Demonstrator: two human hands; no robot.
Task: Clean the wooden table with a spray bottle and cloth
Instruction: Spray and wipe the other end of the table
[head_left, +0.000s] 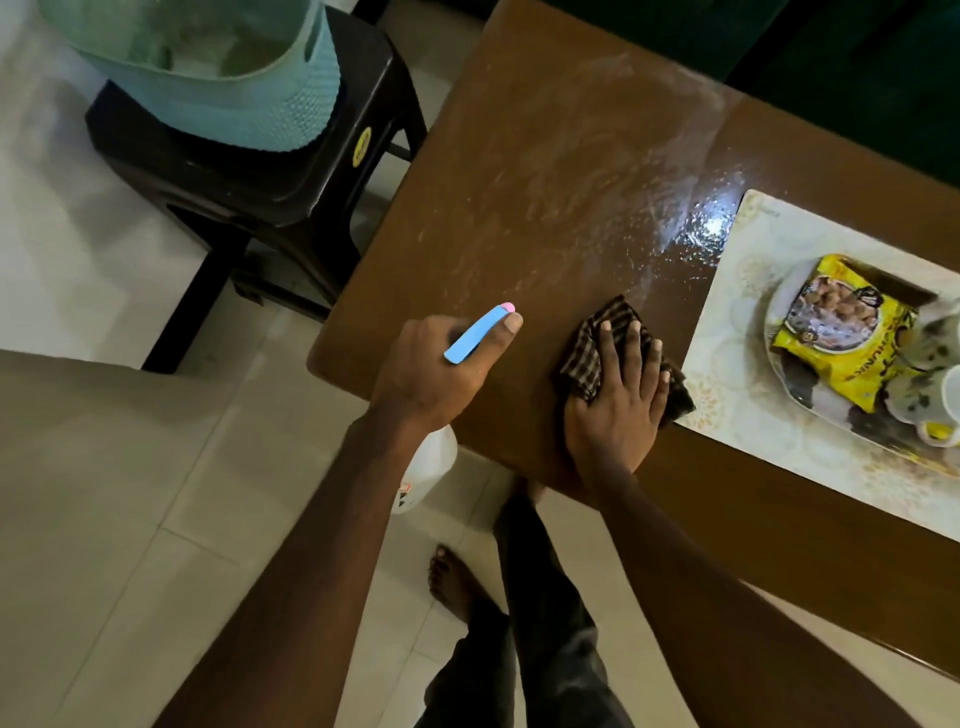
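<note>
The wooden table (545, 171) fills the upper right of the frame, its far and right sides cut off, with wet streaks and droplets across it. One tray (727, 374) at the right edge is cropped; the cups on it are too blurred to count. My left hand (441, 374) curls round the one spray bottle (475, 335) at centre frame, hiding its neck. My right hand (618, 400), fingers spread flat, presses the one checked cloth (602, 332) onto the table just beside the tray.

Wet wooden table (519, 208), cloth (615, 314), placemat (727, 410)
</note>
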